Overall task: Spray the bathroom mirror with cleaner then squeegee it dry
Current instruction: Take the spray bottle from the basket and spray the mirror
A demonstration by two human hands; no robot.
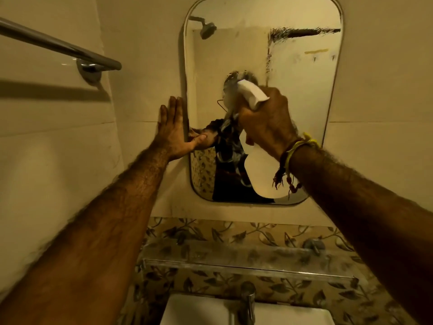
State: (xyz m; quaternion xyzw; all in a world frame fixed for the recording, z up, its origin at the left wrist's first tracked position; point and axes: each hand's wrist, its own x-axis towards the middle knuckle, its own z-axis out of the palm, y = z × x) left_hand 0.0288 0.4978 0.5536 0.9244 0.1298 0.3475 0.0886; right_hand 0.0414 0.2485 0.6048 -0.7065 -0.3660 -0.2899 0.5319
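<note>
Below the mirror sit a glass shelf and tap. Right hand grips an upright spray bottle, nozzle facing the glass. Left hand presses flat, fingers straight, on the mirror's edge.

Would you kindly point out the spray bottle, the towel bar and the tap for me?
spray bottle [262,177]: head view, on its white body below the hand.
towel bar [58,44]: head view, midway along the metal rod.
tap [248,301]: head view, on its upright chrome body.

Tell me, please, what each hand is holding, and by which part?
The right hand grips the white plastic spray bottle at its neck, below the nozzle. The left hand holds nothing.
</note>
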